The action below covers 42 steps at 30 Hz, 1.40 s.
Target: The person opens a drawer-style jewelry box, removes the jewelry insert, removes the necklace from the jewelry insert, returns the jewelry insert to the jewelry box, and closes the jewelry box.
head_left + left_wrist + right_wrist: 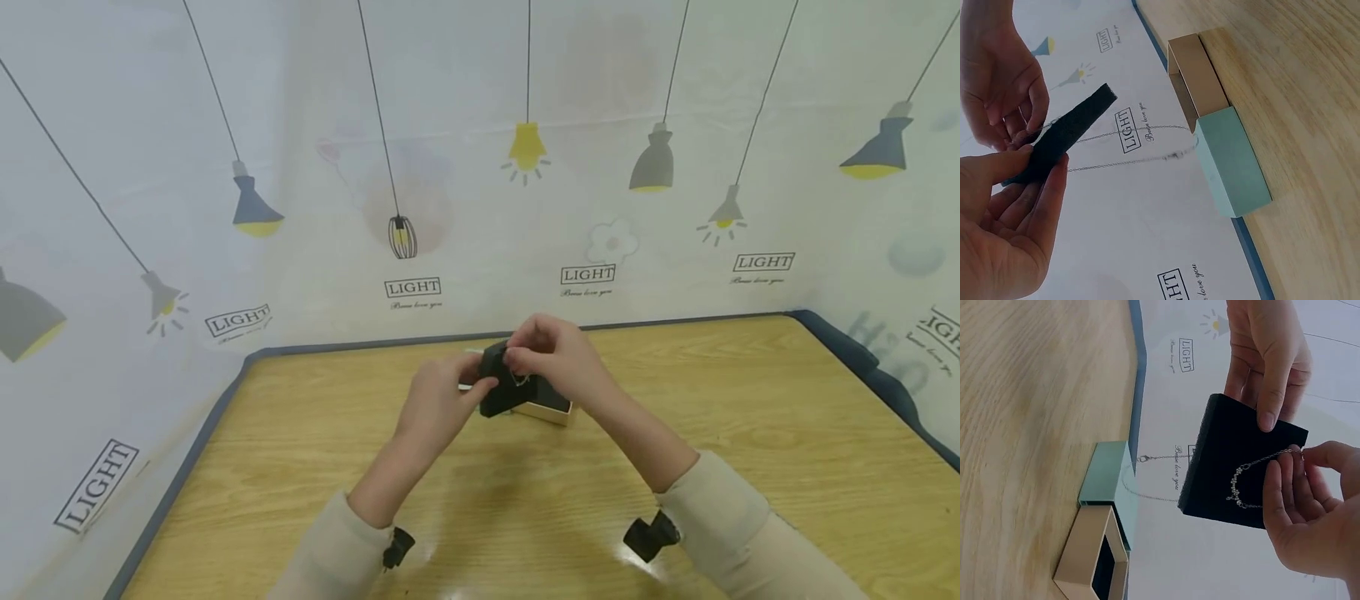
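Note:
My left hand [438,408] grips a black foam jewelry pad [1229,469] by one edge, thumb on its face and fingers behind. A silver necklace [1235,484] lies across the pad, its beaded, curved middle part on the face. Loose chain [1129,131] dangles from the pad's other side, with a small clasp at one end in the right wrist view. At the pad's edge my right hand [1322,519] pinches the chain between thumb and fingertip, the other fingers against the pad's face. Both hands are raised above the table.
A gift box stands on the wooden table [315,450] beyond the hands. Its tan drawer [1200,72] is partly pulled out of the mint green sleeve [1232,162]. A dark lining shows inside the drawer. Behind the table's blue edge hangs a lamp-printed backdrop [480,250].

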Available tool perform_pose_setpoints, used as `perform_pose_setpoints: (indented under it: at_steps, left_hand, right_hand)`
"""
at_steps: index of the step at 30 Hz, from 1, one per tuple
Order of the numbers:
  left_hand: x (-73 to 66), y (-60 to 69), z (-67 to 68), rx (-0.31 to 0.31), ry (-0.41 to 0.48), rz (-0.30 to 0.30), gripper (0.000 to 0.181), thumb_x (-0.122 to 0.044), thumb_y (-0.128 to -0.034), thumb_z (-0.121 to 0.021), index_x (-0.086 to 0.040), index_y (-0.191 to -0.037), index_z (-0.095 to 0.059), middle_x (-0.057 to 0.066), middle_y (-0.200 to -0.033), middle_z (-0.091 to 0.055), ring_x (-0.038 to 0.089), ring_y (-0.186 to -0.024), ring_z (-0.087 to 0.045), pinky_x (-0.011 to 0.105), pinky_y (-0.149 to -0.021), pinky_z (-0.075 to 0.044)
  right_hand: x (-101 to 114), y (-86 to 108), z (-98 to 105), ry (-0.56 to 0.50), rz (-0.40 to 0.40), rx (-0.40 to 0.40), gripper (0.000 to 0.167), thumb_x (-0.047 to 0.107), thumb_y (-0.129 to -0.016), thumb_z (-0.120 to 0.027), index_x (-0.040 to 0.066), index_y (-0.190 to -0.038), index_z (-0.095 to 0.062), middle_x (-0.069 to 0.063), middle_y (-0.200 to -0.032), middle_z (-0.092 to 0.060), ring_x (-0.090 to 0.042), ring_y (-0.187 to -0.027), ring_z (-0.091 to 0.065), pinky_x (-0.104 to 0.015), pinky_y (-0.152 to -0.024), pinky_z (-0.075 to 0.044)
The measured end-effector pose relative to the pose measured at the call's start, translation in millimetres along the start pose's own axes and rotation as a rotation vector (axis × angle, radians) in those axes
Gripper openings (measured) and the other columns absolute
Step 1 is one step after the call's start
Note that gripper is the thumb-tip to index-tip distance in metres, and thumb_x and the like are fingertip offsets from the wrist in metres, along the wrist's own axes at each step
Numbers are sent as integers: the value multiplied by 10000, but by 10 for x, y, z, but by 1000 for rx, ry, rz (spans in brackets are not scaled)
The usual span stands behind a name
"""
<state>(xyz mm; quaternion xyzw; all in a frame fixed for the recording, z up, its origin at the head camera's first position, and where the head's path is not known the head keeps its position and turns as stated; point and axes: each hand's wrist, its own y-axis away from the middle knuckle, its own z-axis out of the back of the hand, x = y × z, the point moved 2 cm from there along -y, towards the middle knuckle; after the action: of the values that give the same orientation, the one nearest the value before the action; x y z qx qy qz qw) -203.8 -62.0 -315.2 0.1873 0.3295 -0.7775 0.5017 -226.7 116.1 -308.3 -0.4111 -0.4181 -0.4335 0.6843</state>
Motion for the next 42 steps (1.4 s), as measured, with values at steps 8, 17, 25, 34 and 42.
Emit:
perform_pose_setpoints:
  at_steps: [8,17,25,34,42]
  left_hand:
    - [25,7,-38,68,-32,1,222,-143,-907,-731,-66,-1115,-727,94,-963,-779,201,-890,-756,303,-746,-635]
    - [38,30,-33,132,-19,-20,220,-151,-917,-720,-82,-1126,-720,76,-982,-779,198,-906,-753,324,-763,-633]
    - [95,30,-31,141,53,8,177,-151,-913,-725,-102,-1082,-730,59,-997,-778,203,-912,-748,366,-800,-629]
    - [173,50,83,105,154,72,218,-153,-897,-741,-117,-1111,-733,53,-1003,-776,212,-943,-741,381,-819,-619]
    - [242,14,237,57,265,138,289,-171,-919,-717,-87,-1195,-696,109,-1087,-759,263,-1043,-722,369,-839,-621]
  right_hand:
    - [23,2,-24,-238,-80,69,214,116,-977,-615,-9,-1146,-572,38,-920,-677,-97,-846,-674,-248,-805,-602]
    - [-7,-18,-9,-376,-142,44,196,95,-992,-585,18,-1173,-579,48,-915,-680,-79,-807,-671,-211,-755,-603]
    - [-29,-18,79,-583,-201,-19,87,92,-1008,-557,130,-1054,-620,52,-866,-675,-74,-756,-661,-198,-753,-604]
    - [10,18,223,-831,-236,-100,137,100,-1024,-530,138,-997,-658,30,-856,-679,-79,-759,-665,-194,-765,-604]
    - [3,48,305,-857,-208,-81,169,73,-1026,-514,128,-973,-664,8,-875,-702,-108,-802,-690,-227,-815,-612]
